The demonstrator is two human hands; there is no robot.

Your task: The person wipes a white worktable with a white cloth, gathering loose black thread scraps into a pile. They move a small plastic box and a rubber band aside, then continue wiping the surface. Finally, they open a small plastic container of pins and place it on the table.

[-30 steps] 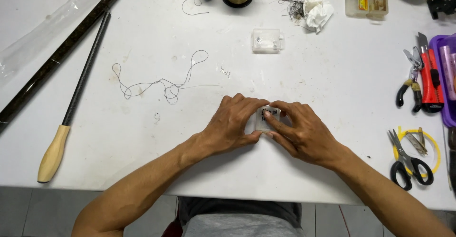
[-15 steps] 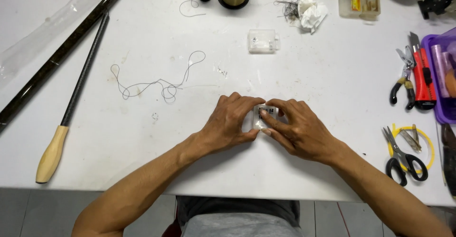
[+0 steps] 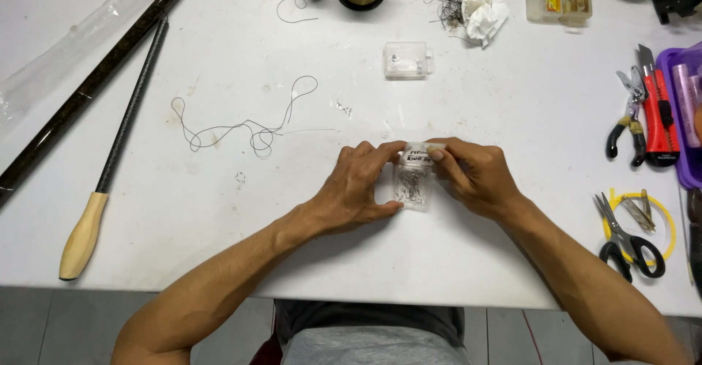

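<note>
Both hands meet at the middle of the white worktable (image 3: 219,211), closed on a small clear plastic packet of tiny metal pieces (image 3: 413,178). Left hand (image 3: 358,189) pinches the packet's left edge between thumb and fingers; right hand (image 3: 472,175) grips its top right corner with fingertips. Beside the left hand lies a loose thin dark thread (image 3: 248,127), and beyond the packet a small clear plastic box (image 3: 406,60). Black-handled scissors (image 3: 629,237) rest to the right.

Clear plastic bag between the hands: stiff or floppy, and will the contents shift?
Probably floppy: the clear plastic bag looks thin and soft, pinched by the left hand and right hand. Its small metal bits look loose, so they'd likely slide. Likely light.
</note>
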